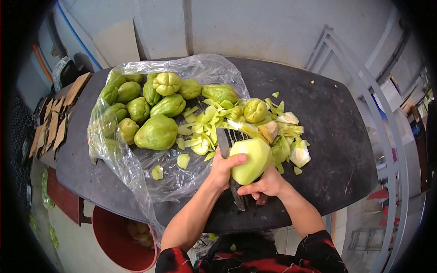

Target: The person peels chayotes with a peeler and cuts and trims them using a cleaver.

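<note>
A smooth, pale green peeled chayote (pixel 250 161) is held between my two hands over the near part of the table. My left hand (pixel 223 169) is closed on its left side, thumb across the top. My right hand (pixel 268 183) grips it from the lower right, with its fingers curled underneath. Some small brown thing shows below those fingers, too hidden to name. Behind the chayote and my left hand stretches a dark, long tool with slots (pixel 239 195), perhaps a slicer; I cannot tell whether it is held. Green peelings (pixel 207 129) lie just beyond.
Several unpeeled chayotes (pixel 157 132) sit on a clear plastic bag (pixel 168 182) at the left of the dark table (pixel 337 136). Cut pieces (pixel 299 153) lie at right of the peelings. A red bin (pixel 111 241) stands below the front left edge, and a grey metal frame (pixel 387 136) at right.
</note>
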### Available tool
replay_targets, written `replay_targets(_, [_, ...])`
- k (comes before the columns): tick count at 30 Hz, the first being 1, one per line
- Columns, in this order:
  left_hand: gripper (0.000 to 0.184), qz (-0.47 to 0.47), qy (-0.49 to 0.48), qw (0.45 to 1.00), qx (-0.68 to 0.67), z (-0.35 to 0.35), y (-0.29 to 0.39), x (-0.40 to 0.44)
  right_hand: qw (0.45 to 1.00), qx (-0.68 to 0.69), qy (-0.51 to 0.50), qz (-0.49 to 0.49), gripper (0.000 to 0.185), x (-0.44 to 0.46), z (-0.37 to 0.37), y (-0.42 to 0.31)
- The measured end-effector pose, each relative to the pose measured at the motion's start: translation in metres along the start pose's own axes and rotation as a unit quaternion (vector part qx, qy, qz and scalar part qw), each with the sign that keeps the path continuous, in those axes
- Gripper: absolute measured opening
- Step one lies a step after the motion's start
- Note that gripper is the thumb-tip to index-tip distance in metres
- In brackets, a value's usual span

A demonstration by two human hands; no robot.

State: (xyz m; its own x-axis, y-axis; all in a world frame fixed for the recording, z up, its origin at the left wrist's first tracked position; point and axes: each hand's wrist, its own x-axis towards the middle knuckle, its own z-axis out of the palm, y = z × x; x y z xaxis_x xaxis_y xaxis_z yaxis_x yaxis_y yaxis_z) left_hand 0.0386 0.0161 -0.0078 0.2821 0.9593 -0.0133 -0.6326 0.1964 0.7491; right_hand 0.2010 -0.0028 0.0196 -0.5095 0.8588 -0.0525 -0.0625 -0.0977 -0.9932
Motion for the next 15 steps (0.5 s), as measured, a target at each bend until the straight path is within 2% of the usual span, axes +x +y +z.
replay_targets(1, [0.061, -0.012, 0.005, 1.000, -0.016, -0.002, -0.002, 0.001, 1.000, 0.001, 0.000, 0.001, 0.049, 0.001, -0.001, 0.001])
replay_targets(3, [0.062, -0.023, 0.043, 0.998, -0.029, -0.005, -0.008, 0.006, 0.989, 0.144, -0.008, 0.042, 0.046, 0.003, -0.005, 0.005])
replay_targets(4, [0.065, -0.033, 0.079, 0.995, -0.042, -0.003, -0.008, 0.009, 0.986, 0.158, -0.003, 0.059, 0.036, 0.003, -0.005, 0.005])
replay_targets(5, [0.065, -0.035, 0.078, 0.995, -0.042, 0.000, -0.007, 0.011, 0.986, 0.158, -0.002, 0.059, 0.036, 0.003, -0.008, 0.008])
replay_targets(7, [0.050, 0.020, 0.136, 0.984, -0.112, 0.014, 0.008, 0.012, 0.965, 0.245, 0.017, 0.096, 0.032, 0.005, -0.016, 0.014])
replay_targets(9, [0.044, 0.035, 0.125, 0.981, -0.142, 0.007, 0.012, 0.013, 0.969, 0.226, 0.034, 0.094, 0.027, 0.008, -0.021, 0.010])
replay_targets(11, [0.042, 0.028, 0.127, 0.968, -0.214, 0.008, 0.019, 0.013, 0.945, 0.291, 0.118, 0.092, 0.031, 0.016, -0.027, 0.009])
replay_targets(12, [0.054, 0.041, 0.120, 0.971, -0.204, 0.003, 0.014, 0.017, 0.948, 0.266, 0.153, 0.084, 0.035, 0.022, -0.025, 0.006])
replay_targets(13, [0.054, 0.042, 0.119, 0.971, -0.205, 0.000, 0.010, 0.019, 0.948, 0.266, 0.154, 0.084, 0.035, 0.028, -0.021, 0.004])
replay_targets(15, [0.044, 0.086, 0.148, 0.963, -0.207, -0.004, 0.008, 0.022, 0.942, 0.246, 0.222, 0.048, 0.032, 0.041, -0.014, 0.002])
